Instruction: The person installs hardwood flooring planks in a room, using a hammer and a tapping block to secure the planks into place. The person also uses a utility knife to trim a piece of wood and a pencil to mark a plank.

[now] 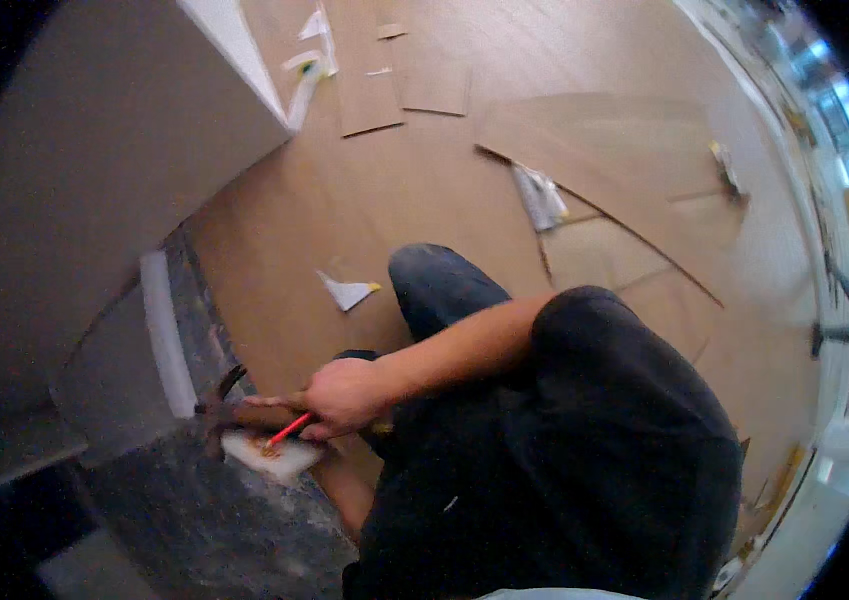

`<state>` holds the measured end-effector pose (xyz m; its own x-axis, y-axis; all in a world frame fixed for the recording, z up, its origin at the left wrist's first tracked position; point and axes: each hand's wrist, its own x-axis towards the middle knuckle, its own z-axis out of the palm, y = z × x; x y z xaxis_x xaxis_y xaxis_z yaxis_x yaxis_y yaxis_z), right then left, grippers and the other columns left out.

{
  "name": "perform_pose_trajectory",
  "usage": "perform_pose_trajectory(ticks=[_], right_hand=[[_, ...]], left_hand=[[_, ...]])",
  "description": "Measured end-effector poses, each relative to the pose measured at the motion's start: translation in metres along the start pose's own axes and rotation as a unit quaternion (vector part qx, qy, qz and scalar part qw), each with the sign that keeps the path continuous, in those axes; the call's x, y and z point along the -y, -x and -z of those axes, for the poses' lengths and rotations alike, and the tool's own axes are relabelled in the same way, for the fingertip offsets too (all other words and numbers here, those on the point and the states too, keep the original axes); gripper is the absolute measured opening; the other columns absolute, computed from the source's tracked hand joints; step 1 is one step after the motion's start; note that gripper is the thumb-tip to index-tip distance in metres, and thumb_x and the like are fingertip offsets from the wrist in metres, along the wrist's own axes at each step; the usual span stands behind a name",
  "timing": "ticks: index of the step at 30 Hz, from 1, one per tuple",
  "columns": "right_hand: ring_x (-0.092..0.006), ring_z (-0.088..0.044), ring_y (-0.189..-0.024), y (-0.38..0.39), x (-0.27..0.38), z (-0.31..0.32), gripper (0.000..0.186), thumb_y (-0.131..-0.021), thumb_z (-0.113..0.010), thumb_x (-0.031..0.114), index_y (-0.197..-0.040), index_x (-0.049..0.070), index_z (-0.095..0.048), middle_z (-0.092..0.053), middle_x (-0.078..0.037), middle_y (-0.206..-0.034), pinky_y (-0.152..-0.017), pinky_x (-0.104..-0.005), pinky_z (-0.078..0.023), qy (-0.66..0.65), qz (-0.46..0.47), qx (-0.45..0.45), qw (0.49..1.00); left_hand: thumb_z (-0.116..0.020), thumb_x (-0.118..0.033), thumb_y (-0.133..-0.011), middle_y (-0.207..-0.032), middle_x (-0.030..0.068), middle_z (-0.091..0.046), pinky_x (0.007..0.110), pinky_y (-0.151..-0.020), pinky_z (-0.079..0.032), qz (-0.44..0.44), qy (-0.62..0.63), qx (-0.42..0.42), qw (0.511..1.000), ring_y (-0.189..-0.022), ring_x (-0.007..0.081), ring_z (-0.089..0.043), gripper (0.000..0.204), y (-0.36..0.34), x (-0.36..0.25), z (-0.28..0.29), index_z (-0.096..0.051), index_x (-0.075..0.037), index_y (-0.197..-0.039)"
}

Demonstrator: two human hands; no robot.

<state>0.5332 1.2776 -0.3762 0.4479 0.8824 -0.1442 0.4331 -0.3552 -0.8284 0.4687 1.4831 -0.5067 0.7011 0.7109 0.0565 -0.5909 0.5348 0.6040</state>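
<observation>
My right hand (pixel 342 395) is closed at the lower left, its arm reaching across in front of my bent knee. It appears wrapped round the handle of a hammer (pixel 214 415), whose dark head and curved claw point left. A thin red stick (pixel 291 429), like a pencil, slants out below the right hand. Its lower tip lies over a white flat piece (pixel 279 460) with brownish marks, at the edge of the dark grey floor strip. My left forearm (pixel 347 495) rises from below toward the same spot. The left hand's fingers are mostly hidden and blurred there.
A large grey panel (pixel 114 150) stands at the left. Wood-look floor boards (pixel 274 230) extend ahead, with loose planks (pixel 594 170) at the right. White scraps (pixel 347 292) lie about, and a pale strip (pixel 166 330) rests on the dark grey floor (pixel 204 510).
</observation>
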Motion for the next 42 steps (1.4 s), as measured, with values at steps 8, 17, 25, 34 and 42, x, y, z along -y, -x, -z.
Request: perform_pose_trajectory(ticks=[8, 17, 25, 34, 42], right_hand=[[-0.0419, -0.070, -0.092, 0.082, 0.002, -0.042, 0.045, -0.097, -0.056, 0.042, -0.102, -0.001, -0.071, -0.072, -0.024, -0.098, -0.078, -0.0517, -0.056, 0.015, 0.057, 0.012, 0.998], [-0.0340, -0.065, -0.093, 0.225, -0.149, 0.032, 0.029, -0.091, -0.067, 0.026, -0.117, 0.015, -0.062, -0.064, -0.011, -0.099, -0.074, -0.0488, -0.053, 0.136, -0.088, -0.285, 0.945], [-0.0358, -0.063, -0.089, 0.346, -0.139, 0.058, 0.037, -0.084, -0.068, 0.024, -0.117, 0.008, -0.063, -0.062, -0.014, -0.095, -0.073, -0.0470, -0.052, 0.035, 0.032, -0.107, 0.993], [-0.0393, -0.066, -0.100, 0.383, -0.048, 0.118, 0.024, -0.091, -0.060, 0.024, -0.111, 0.014, -0.065, -0.068, -0.018, -0.104, -0.082, -0.0521, -0.052, -0.097, -0.336, 0.065, 0.934], [-0.0317, -0.067, -0.072, 0.459, 0.018, 0.149, 0.033, -0.102, -0.051, 0.036, -0.124, 0.016, -0.064, -0.067, -0.016, -0.080, -0.064, -0.0462, -0.052, -0.246, -0.502, -0.113, 0.822]], left_hand=[[-0.057, -0.033, -0.100, -0.113, 0.0118, -0.058, 0.042, -0.104, -0.041, 0.462, 0.364, 0.239, 0.773, -0.105, 0.0248, -0.055, 0.062, 0.060, -0.027, -0.026, -0.037, -0.004, -0.151], [-0.048, -0.032, -0.106, -0.106, 0.0087, -0.057, 0.046, -0.097, -0.048, 0.416, 0.119, 0.290, 0.854, -0.096, 0.0247, -0.059, 0.047, 0.044, -0.027, -0.139, -0.044, -0.003, -0.143], [-0.086, -0.030, -0.080, -0.114, 0.0089, -0.067, 0.044, -0.091, -0.058, 0.456, -0.435, 0.340, 0.699, -0.101, 0.0244, -0.067, 0.068, -0.051, 0.012, -0.247, -0.056, 0.000, -0.133], [-0.084, -0.027, -0.082, -0.121, 0.0105, -0.070, 0.040, -0.096, -0.053, 0.545, -0.591, 0.486, 0.343, -0.108, 0.0219, -0.067, 0.055, 0.003, 0.059, -0.370, -0.064, -0.002, -0.127], [-0.087, -0.047, -0.075, -0.131, 0.0149, -0.067, 0.040, -0.101, -0.049, 0.508, -0.739, 0.408, 0.171, -0.117, 0.0254, -0.065, 0.079, -0.007, -0.146, -0.379, -0.061, -0.002, -0.135]])
